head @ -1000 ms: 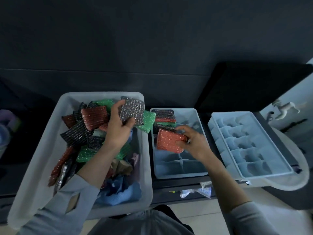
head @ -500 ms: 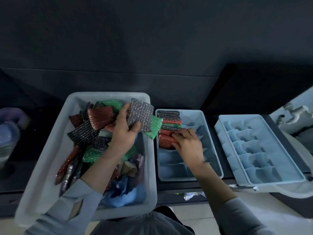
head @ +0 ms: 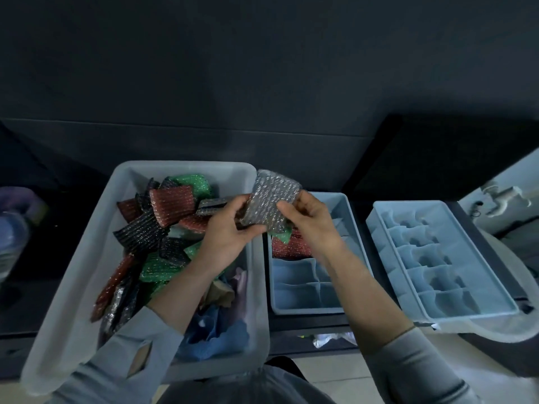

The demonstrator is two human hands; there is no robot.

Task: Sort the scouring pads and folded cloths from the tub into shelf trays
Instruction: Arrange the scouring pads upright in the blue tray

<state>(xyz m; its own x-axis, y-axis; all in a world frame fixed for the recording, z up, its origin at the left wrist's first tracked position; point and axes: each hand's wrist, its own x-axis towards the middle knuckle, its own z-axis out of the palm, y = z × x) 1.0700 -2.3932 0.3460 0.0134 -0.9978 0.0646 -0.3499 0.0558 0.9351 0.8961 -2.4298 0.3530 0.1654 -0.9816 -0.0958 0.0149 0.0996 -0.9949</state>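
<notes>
A silver scouring pad (head: 269, 201) is held up over the tub's right rim, gripped by my left hand (head: 230, 233) from the left and pinched by my right hand (head: 309, 218) at its right edge. A green pad (head: 281, 235) hangs under it in my left hand. The grey tub (head: 87, 258) holds several red, black and green pads (head: 172, 204) and folded cloths (head: 215, 333) at its near end. The middle blue tray (head: 354, 223) has red pads (head: 288, 249) in its far compartments, partly hidden by my hands.
A second divided blue tray (head: 455, 312) lies at the right on a white surface. A tap (head: 504, 195) sits at the far right. A purple and clear container (head: 13, 225) stands at the left edge. A dark wall rises behind.
My right hand has left the red pad in the middle tray and come up to the silver pad. My left hand has carried the silver and green pads right, over the tub's rim.
</notes>
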